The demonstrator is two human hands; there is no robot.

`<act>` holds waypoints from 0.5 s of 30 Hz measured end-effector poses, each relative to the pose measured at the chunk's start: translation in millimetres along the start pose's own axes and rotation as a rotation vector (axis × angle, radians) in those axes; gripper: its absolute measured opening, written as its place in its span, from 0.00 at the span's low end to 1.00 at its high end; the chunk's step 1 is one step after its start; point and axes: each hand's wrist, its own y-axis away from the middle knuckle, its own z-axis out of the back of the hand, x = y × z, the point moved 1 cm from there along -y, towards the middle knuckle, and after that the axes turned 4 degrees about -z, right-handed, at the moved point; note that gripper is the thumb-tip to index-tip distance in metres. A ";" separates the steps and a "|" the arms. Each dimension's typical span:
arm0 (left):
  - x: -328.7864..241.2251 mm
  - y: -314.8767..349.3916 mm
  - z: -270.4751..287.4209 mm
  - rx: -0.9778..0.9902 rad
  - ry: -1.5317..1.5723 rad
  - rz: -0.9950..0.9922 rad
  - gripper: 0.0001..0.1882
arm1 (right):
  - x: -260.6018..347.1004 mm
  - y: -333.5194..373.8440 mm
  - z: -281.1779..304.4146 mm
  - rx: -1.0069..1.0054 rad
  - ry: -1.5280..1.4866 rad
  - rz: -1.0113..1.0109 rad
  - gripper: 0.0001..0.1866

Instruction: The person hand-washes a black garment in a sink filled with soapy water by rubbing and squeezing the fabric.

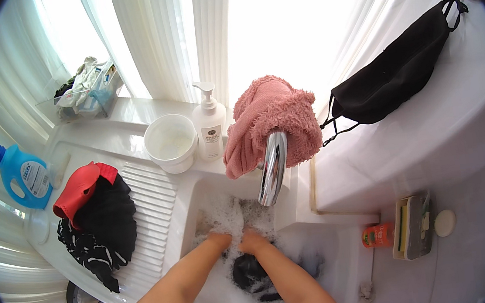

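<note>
Both my arms reach down into a white sink (189, 220) of foamy water. My left hand (220, 239) is dipped in the suds (219, 209), its fingers hidden under the foam. Close to its right, my right hand (253, 242) is also partly sunk, fingers out of sight. Dark wet cloth (249, 272) floats just below my right hand, near the right wrist. What either hand grips under the water cannot be made out. Over the sink curves a chrome faucet (274, 172) with a fuzzy pink towel (271, 117) draped on its base.
Left on the ribbed washboard (149, 207) lie black clothes (111, 221) and a red cloth (79, 188). Behind are a blue detergent bottle (25, 177), a white tub (171, 142), a pump bottle (209, 122) and a clear bin (91, 98). A black mask (394, 70) and soap holder (412, 227) are right.
</note>
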 end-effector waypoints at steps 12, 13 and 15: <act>2.0 55.1 21.4 -0.694 1.611 -0.329 0.09 | -8.8 42.3 28.0 -0.491 -0.865 -0.188 0.21; -0.6 73.4 27.1 -0.646 1.716 -0.403 0.10 | -6.8 54.0 31.5 -0.476 -0.969 -0.104 0.21; -2.9 99.2 33.6 -0.546 1.934 -0.550 0.12 | 1.1 74.8 36.8 -0.430 -1.159 0.072 0.21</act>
